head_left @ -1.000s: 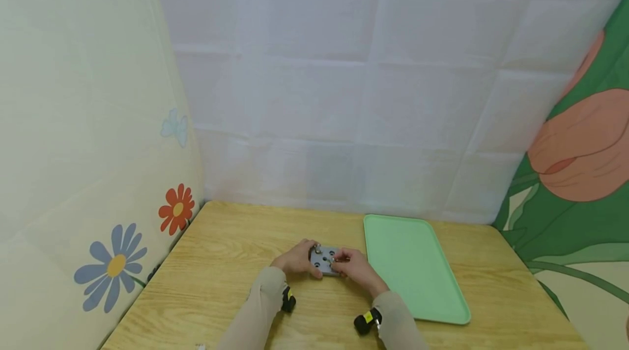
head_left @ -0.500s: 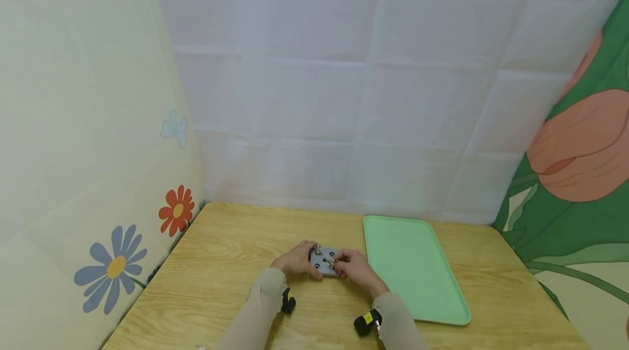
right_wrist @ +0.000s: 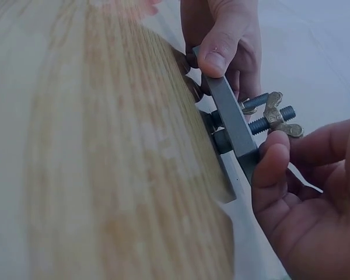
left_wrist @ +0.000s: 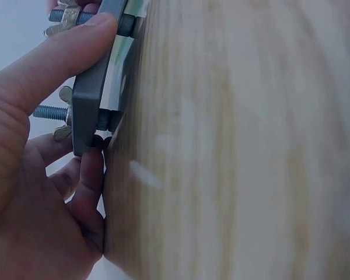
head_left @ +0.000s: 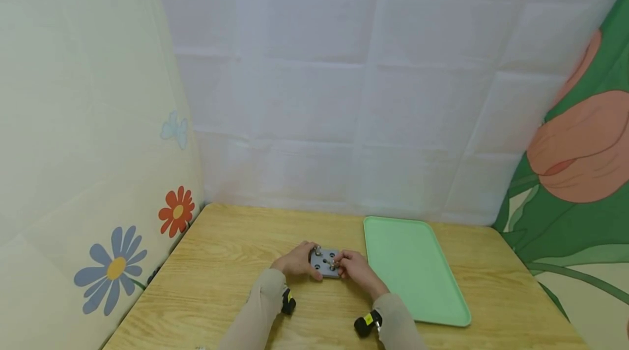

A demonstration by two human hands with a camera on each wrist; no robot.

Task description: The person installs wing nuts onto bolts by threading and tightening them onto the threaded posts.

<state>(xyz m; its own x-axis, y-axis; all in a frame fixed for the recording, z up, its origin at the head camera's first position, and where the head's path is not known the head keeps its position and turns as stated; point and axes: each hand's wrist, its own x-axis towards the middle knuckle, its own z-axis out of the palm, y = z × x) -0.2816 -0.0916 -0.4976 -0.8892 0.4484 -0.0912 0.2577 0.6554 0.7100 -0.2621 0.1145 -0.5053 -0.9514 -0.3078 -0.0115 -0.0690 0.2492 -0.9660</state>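
Note:
A grey rectangular metal plate with several holes stands a little above the wooden table on bolt heads, as the wrist views show. My left hand grips its left end, thumb on the top face and fingers at the edge. Two threaded bolts rise through the plate. On the nearer bolt, a brass wing nut sits partway up the thread, apart from the plate. My right hand pinches one wing of it with curled fingers. Beside my left hand, the other wing nut sits right at the plate's face.
A light green tray lies on the table just right of my right hand. A small pale item shows at the table's near edge. White and flower-printed cloths hang around the table.
My right fingertips have shifted slightly right on the wing nut, leaving more of it in sight. The left hand and the plate have stayed in place.

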